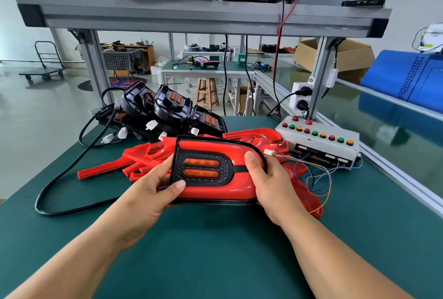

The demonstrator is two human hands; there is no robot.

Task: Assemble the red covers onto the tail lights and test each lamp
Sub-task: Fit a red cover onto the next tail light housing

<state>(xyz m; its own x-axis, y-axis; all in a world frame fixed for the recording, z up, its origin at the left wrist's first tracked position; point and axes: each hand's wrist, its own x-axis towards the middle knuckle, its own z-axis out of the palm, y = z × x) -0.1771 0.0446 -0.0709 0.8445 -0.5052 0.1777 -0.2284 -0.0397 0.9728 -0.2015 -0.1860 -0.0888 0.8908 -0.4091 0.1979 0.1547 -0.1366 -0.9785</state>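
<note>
Green worktop (215, 238) — over its middle the left hand (148, 193) and right hand (268, 183) each grip an end of one tail light (201, 169), its red cover (215, 193) seemingly seated. Testing looks not yet done; loose red covers (134, 159) and bare lamps (167, 107) wait toward the far edge — button box (318, 140) at the right edge.

Both forearms are seen bare from the lower edge of view to the wrists; the left hand (148, 193) and the right hand (271, 186) are uncovered, with fingernails kept short and plain
</note>
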